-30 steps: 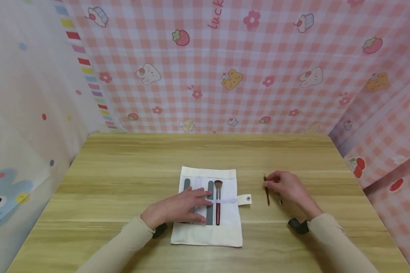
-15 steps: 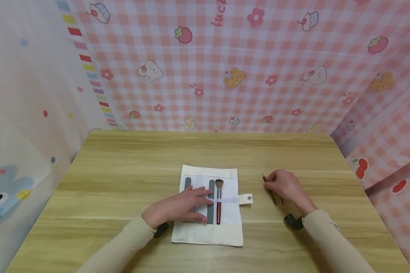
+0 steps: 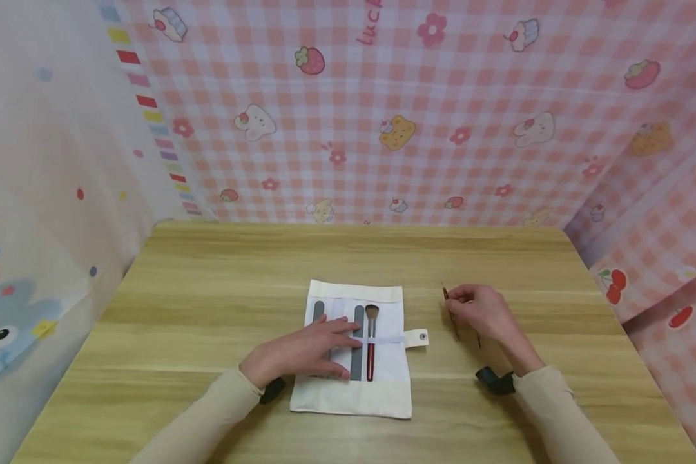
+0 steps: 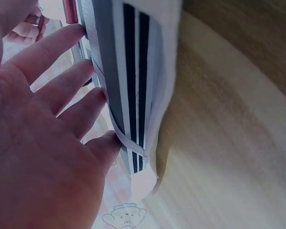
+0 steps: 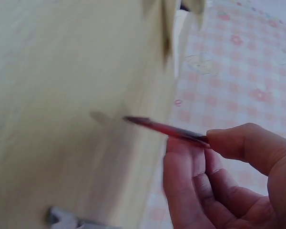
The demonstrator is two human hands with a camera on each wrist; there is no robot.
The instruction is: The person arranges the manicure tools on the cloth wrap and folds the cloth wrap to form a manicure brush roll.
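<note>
A white cloth roll pouch (image 3: 350, 401) lies unfolded on the table. Under its elastic band sit flat grey nail files (image 3: 356, 368) and a makeup brush (image 3: 371, 361) with a red handle. My left hand (image 3: 301, 351) rests on the pouch with fingers spread; in the left wrist view its fingertips (image 4: 99, 94) touch the edge of the files. To the right of the pouch, my right hand (image 3: 484, 310) pinches a slim red-brown pen-like tool (image 5: 167, 130) between thumb and fingers. The tool is tilted and held above the table, blurred in the right wrist view.
A small metal item (image 5: 71, 220) lies on the table below my right hand. The pouch's snap tab (image 3: 417, 338) sticks out on its right side. A pink checked cloth (image 3: 348, 161) hangs behind the table's far edge.
My right hand has gripped the pen-like tool more closely, and it has lifted and shifted slightly away from me. The left hand stays in place on the pouch.
</note>
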